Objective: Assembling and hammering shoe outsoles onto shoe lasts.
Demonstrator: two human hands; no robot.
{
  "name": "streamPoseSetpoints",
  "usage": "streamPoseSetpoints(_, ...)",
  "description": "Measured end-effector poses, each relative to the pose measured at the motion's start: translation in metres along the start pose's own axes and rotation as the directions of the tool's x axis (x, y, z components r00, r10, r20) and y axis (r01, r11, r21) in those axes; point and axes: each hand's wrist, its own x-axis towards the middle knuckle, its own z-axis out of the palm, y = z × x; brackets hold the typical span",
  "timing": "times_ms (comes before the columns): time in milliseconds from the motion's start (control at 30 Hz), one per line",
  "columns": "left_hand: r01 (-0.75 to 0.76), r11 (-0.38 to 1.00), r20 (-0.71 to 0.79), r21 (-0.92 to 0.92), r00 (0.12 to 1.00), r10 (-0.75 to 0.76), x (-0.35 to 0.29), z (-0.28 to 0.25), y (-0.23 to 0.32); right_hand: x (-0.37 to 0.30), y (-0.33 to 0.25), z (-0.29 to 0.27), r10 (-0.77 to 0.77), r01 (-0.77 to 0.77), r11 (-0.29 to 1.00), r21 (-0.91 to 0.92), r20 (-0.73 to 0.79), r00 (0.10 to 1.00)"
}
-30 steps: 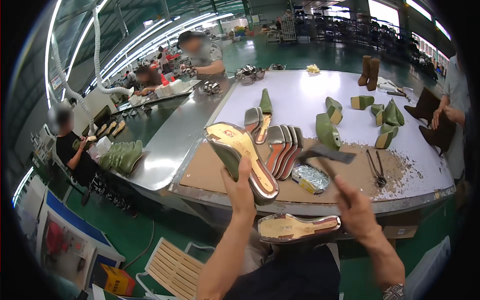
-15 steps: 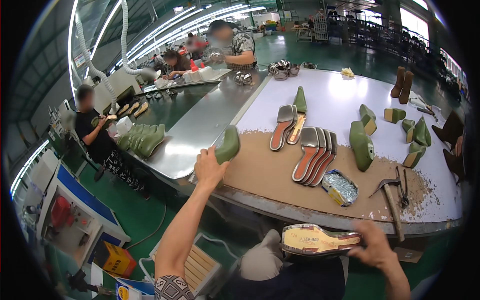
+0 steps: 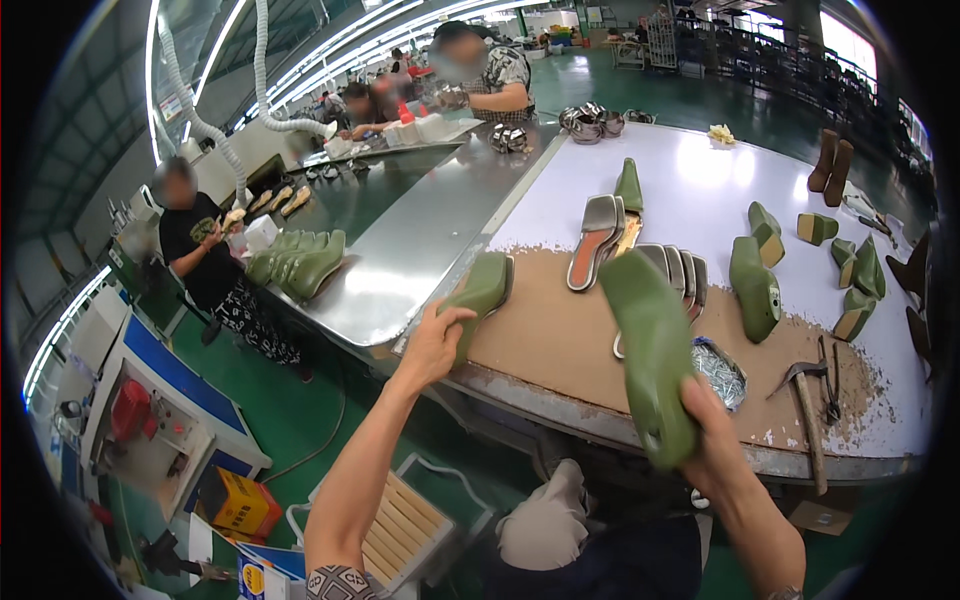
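My left hand (image 3: 432,345) is closed round the near end of a green shoe last (image 3: 487,283), at the table's left front edge. A dark rim shows along that last's toe. In front of me my right hand (image 3: 722,440) grips another green shoe last (image 3: 648,345), raised and tilted, its smooth green side facing me; its underside is hidden. Behind it lies a row of insoles (image 3: 682,270) with grey metallic toes, partly covered. A tray of small metal nails (image 3: 718,375) sits just beside it, also partly hidden. Farther back are more red-brown insoles (image 3: 592,250).
Several green lasts, one a large last (image 3: 753,290), stand on the right of the white-and-brown table (image 3: 540,345). A hammer (image 3: 808,425) and pincers (image 3: 830,385) lie near its front edge. More lasts (image 3: 300,262) line the metal surface at left. Co-workers (image 3: 195,240) stand beyond.
My right hand has raised its last from below the table edge and turned it from insole side to green side. The left hand's last has turned slightly, showing its dark rim. The view has shifted.
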Motion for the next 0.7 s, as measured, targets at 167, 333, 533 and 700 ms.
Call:
streamPoseSetpoints(167, 0.327, 0.774, 0.224, -0.543, 0.944, -0.242, 0.022, -0.008, 0.064, 0.128, 0.088, 0.033, 0.267, -0.305, 0.808, 0.504, 0.148, 0.952)
streamPoseSetpoints(333, 0.299, 0.927, 0.142, 0.228, 0.931, -0.336, 0.017, 0.007, 0.098, 0.144, 0.129, 0.081, 0.264, -0.257, 0.964, -0.068, 0.136, 0.955)
streamPoseSetpoints(533, 0.427, 0.861, -0.033, 0.277, 0.899, -0.436, 0.013, 0.005, 0.082, 0.146, 0.105, 0.049, -0.009, 0.326, 0.145, -0.934, 0.328, 0.945)
streamPoseSetpoints(700, 0.348, 0.915, -0.189, 0.204, 0.931, -0.312, 0.013, -0.038, -0.007, 0.101, 0.084, -0.008, 0.042, 0.586, -0.248, -0.771, 0.596, 0.802)
